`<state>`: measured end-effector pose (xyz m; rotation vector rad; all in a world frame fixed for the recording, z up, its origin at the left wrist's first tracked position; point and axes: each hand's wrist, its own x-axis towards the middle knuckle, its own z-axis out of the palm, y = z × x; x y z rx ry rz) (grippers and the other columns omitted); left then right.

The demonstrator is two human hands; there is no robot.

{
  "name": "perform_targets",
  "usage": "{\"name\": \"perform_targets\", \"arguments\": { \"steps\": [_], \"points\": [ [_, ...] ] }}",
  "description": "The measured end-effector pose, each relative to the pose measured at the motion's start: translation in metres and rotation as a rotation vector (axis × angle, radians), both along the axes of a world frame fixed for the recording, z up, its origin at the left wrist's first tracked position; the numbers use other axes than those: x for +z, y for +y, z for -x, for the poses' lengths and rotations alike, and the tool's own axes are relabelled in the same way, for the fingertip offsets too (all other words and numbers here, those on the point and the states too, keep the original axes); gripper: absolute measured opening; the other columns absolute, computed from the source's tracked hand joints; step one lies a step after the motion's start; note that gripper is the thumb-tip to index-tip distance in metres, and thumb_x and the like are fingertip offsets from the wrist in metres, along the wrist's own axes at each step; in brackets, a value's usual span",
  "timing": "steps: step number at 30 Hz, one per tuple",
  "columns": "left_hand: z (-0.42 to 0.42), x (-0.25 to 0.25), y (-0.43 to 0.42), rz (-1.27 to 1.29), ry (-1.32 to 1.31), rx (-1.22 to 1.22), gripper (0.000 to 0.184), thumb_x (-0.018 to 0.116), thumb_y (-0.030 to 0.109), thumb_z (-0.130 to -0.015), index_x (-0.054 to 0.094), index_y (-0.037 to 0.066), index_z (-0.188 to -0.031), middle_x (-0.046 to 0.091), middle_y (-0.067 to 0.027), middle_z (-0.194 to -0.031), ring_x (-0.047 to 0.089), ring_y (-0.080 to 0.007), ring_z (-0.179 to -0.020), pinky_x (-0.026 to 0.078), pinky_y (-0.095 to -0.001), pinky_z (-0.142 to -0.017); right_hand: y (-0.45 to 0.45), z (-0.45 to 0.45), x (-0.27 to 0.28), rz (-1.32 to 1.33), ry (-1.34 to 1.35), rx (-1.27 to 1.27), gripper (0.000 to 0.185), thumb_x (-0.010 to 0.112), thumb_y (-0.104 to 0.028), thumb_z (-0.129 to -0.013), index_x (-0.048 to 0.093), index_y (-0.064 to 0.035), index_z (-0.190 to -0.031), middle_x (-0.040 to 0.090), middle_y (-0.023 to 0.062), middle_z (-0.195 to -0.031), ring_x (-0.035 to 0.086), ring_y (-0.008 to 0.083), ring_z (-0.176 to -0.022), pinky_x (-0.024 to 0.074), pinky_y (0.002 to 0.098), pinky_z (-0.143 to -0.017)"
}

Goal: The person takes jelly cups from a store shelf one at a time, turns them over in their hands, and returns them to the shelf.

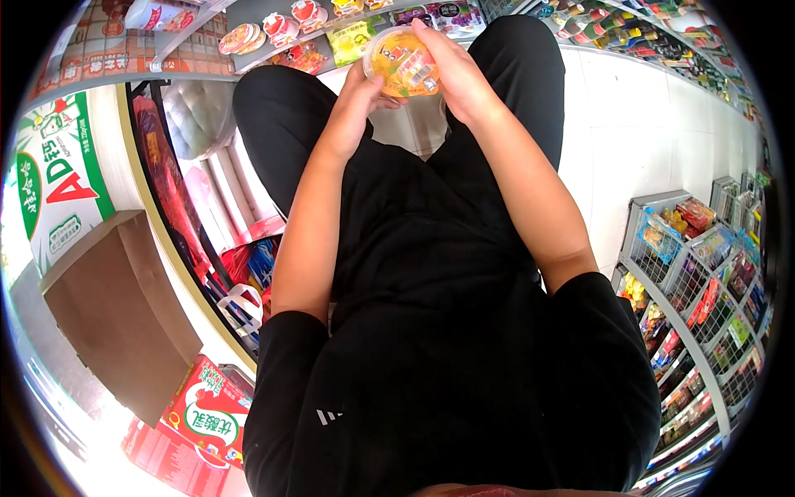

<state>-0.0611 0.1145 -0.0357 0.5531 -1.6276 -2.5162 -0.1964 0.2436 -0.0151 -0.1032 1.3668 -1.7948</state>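
Two bare forearms reach out of the short sleeves of a black shirt, which carries a small mark of pale bars on its left side. Beyond it, the person's black trousers show with the knees bent and spread. Between the knees, the left hand and the right hand hold a round clear cup with orange-yellow contents and a printed label. The left fingers close on its left and lower edge, thumb toward the front; the right hand grips the other side, its thumb at the upper edge and its remaining fingers hidden.

Off to the left are a red carton, a brown cardboard box and a white-and-green carton. Just past the cup, a shelf bears small cups with red-and-white tops, a green packet and purple packets. White floor tiles stretch rightward to wire baskets of bagged goods, and bottles line the upper right.
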Motion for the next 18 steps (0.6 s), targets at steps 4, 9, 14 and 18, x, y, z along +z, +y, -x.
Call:
{"name": "perform_targets", "arguments": {
  "steps": [4, 9, 14, 18],
  "points": [
    [-0.001, 0.007, 0.008, 0.115, -0.083, 0.028, 0.05, 0.055, 0.026, -0.102, 0.044, 0.003, -0.145, 0.063, -0.0127, -0.131, 0.066, -0.0241, -0.106, 0.053, -0.0398, -0.094, 0.0, 0.0, -0.005, -0.016, 0.01, 0.099, 0.051, 0.059, -0.05, -0.104, 0.065, -0.0048, -0.126, 0.069, 0.0046, -0.115, 0.063, 0.0118, -0.109, 0.0452, 0.0274, -0.099],
    [-0.004, -0.005, 0.003, 0.115, -0.075, 0.036, 0.047, 0.054, 0.025, -0.102, 0.047, 0.002, -0.142, 0.063, -0.0116, -0.127, 0.065, -0.0231, -0.104, 0.054, -0.0395, -0.091, 0.0, -0.009, 0.007, 0.024, 0.037, 0.166, 0.048, 0.063, -0.04, -0.101, 0.061, -0.0052, -0.134, 0.069, 0.0057, -0.118, 0.063, 0.0133, -0.111, 0.0481, 0.0297, -0.098],
    [-0.007, -0.009, 0.003, 0.155, -0.067, 0.065, 0.047, 0.053, 0.022, -0.101, 0.046, 0.002, -0.144, 0.064, -0.011, -0.125, 0.064, -0.0222, -0.103, 0.054, -0.039, -0.09, 0.001, -0.012, 0.008, 0.027, 0.144, 0.224, 0.051, 0.068, -0.023, -0.094, 0.057, -0.0063, -0.14, 0.068, 0.0064, -0.123, 0.063, 0.0146, -0.114, 0.0487, 0.0305, -0.099],
    [-0.008, -0.004, 0.004, 0.197, -0.013, 0.068, 0.054, 0.053, 0.018, -0.101, 0.039, 0.002, -0.151, 0.058, -0.0103, -0.136, 0.059, -0.0197, -0.12, 0.051, -0.0362, -0.099, 0.001, -0.014, 0.01, 0.032, 0.178, 0.241, 0.054, 0.068, -0.022, -0.093, 0.055, -0.0058, -0.143, 0.065, 0.0067, -0.127, 0.062, 0.0148, -0.116, 0.0479, 0.0305, -0.101]
  ]
}}
